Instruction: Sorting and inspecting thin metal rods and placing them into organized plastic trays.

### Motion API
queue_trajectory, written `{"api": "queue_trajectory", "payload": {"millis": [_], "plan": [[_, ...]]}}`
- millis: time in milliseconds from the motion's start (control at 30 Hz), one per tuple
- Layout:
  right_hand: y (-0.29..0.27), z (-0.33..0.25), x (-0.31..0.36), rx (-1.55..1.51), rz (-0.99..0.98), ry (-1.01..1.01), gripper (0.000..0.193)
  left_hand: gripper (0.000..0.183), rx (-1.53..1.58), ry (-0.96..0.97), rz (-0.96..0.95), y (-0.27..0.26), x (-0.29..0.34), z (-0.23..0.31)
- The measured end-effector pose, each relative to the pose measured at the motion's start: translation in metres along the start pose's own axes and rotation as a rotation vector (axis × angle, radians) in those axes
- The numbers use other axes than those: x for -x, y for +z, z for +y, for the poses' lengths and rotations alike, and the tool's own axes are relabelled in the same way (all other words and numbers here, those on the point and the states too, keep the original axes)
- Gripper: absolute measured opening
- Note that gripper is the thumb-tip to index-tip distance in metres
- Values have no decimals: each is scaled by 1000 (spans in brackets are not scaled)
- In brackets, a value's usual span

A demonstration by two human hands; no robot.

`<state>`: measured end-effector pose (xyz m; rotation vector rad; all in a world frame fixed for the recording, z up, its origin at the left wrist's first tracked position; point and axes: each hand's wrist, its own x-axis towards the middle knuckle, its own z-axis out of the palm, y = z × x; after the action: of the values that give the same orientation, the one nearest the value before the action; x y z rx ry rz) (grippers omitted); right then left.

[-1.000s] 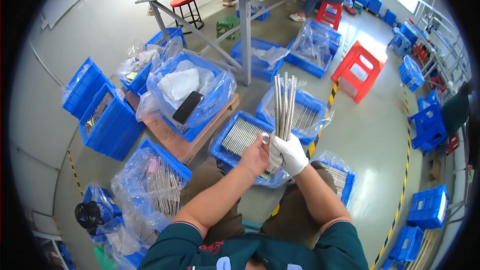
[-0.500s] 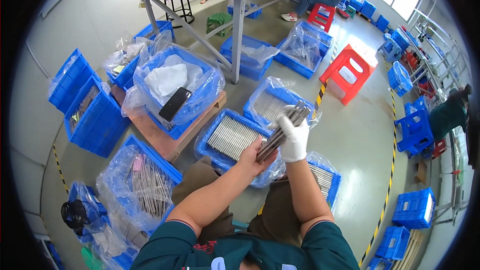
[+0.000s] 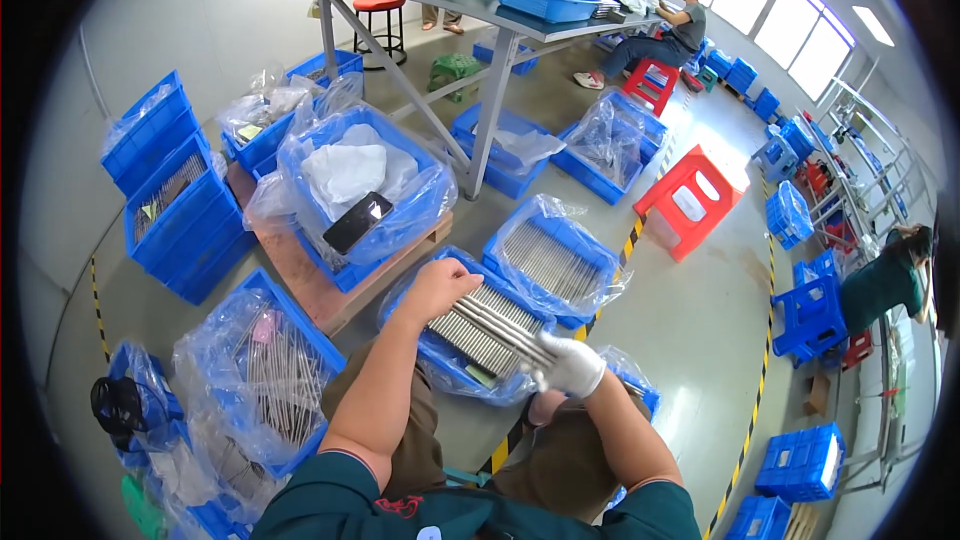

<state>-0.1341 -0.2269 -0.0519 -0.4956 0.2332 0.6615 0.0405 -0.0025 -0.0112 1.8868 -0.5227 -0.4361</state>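
Several slender grey metal rods (image 3: 500, 326) stretch between my two hands, tilted down toward the right. My bare left hand (image 3: 438, 290) is closed round their far-left ends. At the other end, my right hand (image 3: 572, 368) in a white glove grips the rods. Directly beneath lies a blue crate (image 3: 447, 376) lined with clear plastic, with more rods packed in side-by-side rows. A second lined crate (image 3: 612, 262) of similar rods stands just behind it. Partly hidden by my right arm is another blue crate (image 3: 650, 398).
At lower left, a plastic-covered blue crate (image 3: 330, 340) contains long thin rods. A black phone (image 3: 357, 223) rests on a bagged crate upon a pallet (image 3: 300, 285). A red stool (image 3: 690, 205) stands right, beyond the striped floor tape. Two other people (image 3: 688, 32) (image 3: 885, 285) are farther off.
The rods came down from an upright bundle to lie slanted over the near crate. My left hand moved left and away along them, my right hand lower. The view shifted slightly.
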Motion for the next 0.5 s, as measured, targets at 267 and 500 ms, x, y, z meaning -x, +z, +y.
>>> {"api": "queue_trajectory", "payload": {"millis": [267, 500], "plan": [[27, 62, -27, 15, -369, 195, 46, 26, 87, -97, -304, -16, 15, 25], [43, 73, -42, 77, -70, 303, 29, 26, -13, -43, -51, -6, 15, 10]]}}
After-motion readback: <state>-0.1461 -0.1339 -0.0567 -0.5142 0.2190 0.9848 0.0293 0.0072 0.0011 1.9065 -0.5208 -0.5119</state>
